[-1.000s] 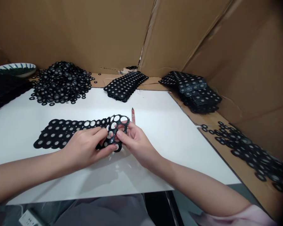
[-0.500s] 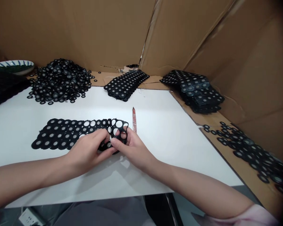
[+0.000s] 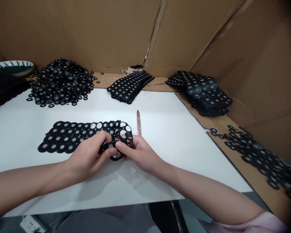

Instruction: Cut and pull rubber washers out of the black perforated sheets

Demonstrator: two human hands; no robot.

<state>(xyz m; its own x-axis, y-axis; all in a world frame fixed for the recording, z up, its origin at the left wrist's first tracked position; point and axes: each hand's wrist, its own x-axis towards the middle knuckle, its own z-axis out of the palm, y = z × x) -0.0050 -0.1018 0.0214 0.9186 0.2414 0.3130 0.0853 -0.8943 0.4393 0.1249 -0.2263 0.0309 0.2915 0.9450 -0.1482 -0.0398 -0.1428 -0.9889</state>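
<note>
A black rubber sheet of joined rings point(image 3: 68, 136) lies across the white board point(image 3: 174, 139) in front of me. Its right end is lifted and has several empty holes. My left hand point(image 3: 91, 155) pinches that end with fingers curled around it. My right hand point(image 3: 138, 153) grips the same end from the right, thumb on top near a loose-looking ring at the sheet's lower edge. The two hands almost touch.
A red pen point(image 3: 138, 122) lies just beyond my right hand. A heap of loose rings point(image 3: 60, 82) sits at the back left, beside a patterned plate point(image 3: 12, 67). Stacks of ring sheets point(image 3: 129, 85) point(image 3: 201, 90) stand behind; more rings point(image 3: 259, 155) lie at right. Cardboard walls surround.
The lifted end of the sheet has come down and been bunched closer between both hands. The hands themselves shifted only slightly.
</note>
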